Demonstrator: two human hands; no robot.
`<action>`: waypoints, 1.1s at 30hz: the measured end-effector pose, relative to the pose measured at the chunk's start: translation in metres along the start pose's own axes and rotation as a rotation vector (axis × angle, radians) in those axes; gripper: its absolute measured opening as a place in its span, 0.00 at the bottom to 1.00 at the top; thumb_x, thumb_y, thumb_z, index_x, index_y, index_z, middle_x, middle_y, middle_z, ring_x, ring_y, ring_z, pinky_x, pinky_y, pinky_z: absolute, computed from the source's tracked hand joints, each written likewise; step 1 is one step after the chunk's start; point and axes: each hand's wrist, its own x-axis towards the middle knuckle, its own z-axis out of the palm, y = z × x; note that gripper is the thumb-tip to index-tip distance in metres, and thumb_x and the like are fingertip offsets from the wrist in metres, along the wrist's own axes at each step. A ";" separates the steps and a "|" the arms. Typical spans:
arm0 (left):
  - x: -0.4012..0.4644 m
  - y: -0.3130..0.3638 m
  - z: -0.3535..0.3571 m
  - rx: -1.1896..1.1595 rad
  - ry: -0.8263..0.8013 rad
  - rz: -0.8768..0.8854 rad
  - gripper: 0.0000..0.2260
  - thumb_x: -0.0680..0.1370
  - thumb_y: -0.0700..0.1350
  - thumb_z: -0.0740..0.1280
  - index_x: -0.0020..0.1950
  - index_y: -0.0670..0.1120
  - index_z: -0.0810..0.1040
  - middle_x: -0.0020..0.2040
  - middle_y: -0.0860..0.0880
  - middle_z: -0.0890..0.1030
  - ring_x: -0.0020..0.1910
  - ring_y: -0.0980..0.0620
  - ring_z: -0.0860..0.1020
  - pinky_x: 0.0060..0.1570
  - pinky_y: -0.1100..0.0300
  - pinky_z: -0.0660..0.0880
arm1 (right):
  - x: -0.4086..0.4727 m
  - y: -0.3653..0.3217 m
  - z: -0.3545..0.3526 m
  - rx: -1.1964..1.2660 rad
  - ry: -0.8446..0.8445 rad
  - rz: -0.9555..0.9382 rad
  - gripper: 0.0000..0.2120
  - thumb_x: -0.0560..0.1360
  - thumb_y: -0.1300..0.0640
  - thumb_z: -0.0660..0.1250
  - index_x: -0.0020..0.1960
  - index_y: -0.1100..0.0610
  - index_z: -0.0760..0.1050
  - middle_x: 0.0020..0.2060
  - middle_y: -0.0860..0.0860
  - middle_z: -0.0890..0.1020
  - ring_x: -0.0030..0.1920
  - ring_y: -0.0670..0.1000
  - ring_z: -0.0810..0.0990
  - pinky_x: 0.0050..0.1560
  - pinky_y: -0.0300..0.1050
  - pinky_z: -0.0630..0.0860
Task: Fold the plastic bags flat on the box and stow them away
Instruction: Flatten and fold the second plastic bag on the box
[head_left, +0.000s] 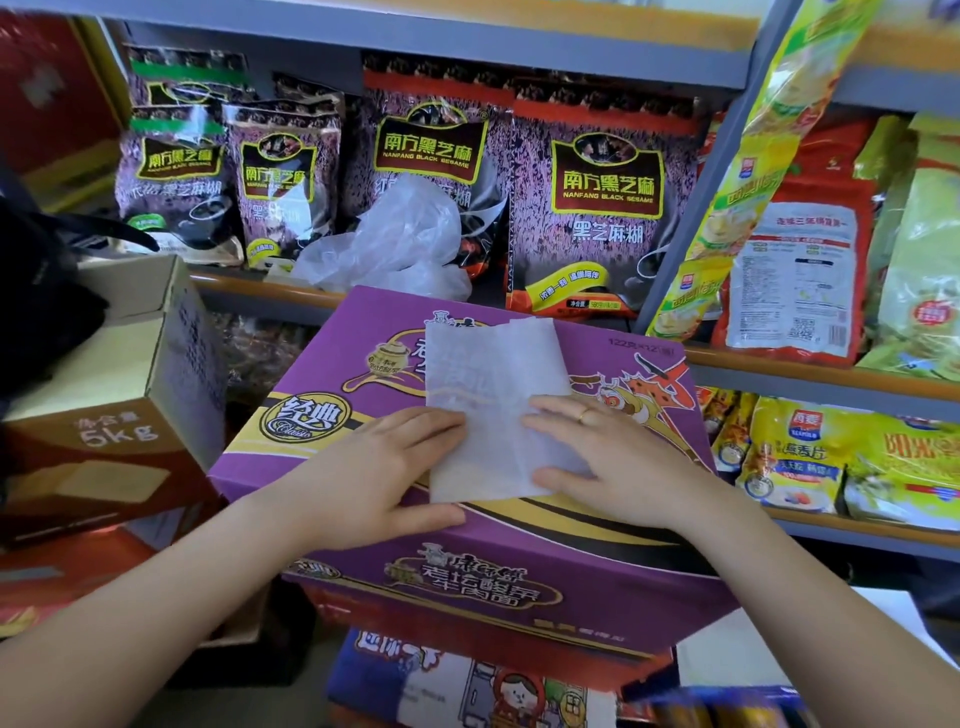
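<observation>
While both hands press down flat, a thin translucent white plastic bag (493, 405), folded into a long rectangle, lies smoothed on the lid of a purple printed cardboard box (322, 364). The left hand (384, 467) rests palm-down with its fingertips on the bag's left edge and its thumb along the box's near rim; its grip is wide and flat, closed on nothing. The right hand (597, 457), wearing a gold ring (585, 414), lies with spread fingers on the bag's lower right part, thumb on the near corner; its grip too is wide, only pinning the sheet. The box is closed, so its contents cannot be seen, and it sits on top of another printed carton (467, 686).

Behind the box, a crumpled clear plastic bag (395, 244) sits loose on the grey metal shelf (270, 293), leaning against dark purple packets of black sesame paste (602, 197) that stand upright in a row. To the right, yellow and red cereal packets (800, 280) fill the neighbouring shelves. At the left stands a brown cardboard carton marked 5kg (119, 395), also closed, with a dark cloth item (41, 291) resting on it.
</observation>
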 end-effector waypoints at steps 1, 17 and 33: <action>-0.001 -0.001 -0.001 0.010 -0.002 0.006 0.36 0.75 0.69 0.48 0.66 0.43 0.72 0.65 0.46 0.74 0.62 0.47 0.74 0.59 0.51 0.72 | -0.001 0.002 -0.001 0.020 -0.026 -0.008 0.33 0.73 0.34 0.57 0.74 0.44 0.56 0.76 0.42 0.53 0.75 0.45 0.51 0.73 0.43 0.51; -0.022 0.012 0.010 -0.367 0.331 0.108 0.16 0.81 0.51 0.53 0.59 0.48 0.76 0.60 0.53 0.78 0.63 0.55 0.73 0.62 0.61 0.68 | -0.031 0.008 0.004 0.077 -0.101 -0.131 0.47 0.64 0.34 0.69 0.73 0.38 0.46 0.68 0.28 0.42 0.67 0.28 0.37 0.63 0.25 0.32; 0.007 0.013 -0.006 -0.486 0.420 -0.612 0.08 0.76 0.45 0.64 0.51 0.43 0.76 0.37 0.45 0.83 0.38 0.45 0.79 0.38 0.52 0.73 | 0.019 -0.015 -0.002 0.712 0.266 0.274 0.11 0.79 0.53 0.59 0.56 0.54 0.77 0.51 0.51 0.81 0.52 0.53 0.78 0.50 0.48 0.72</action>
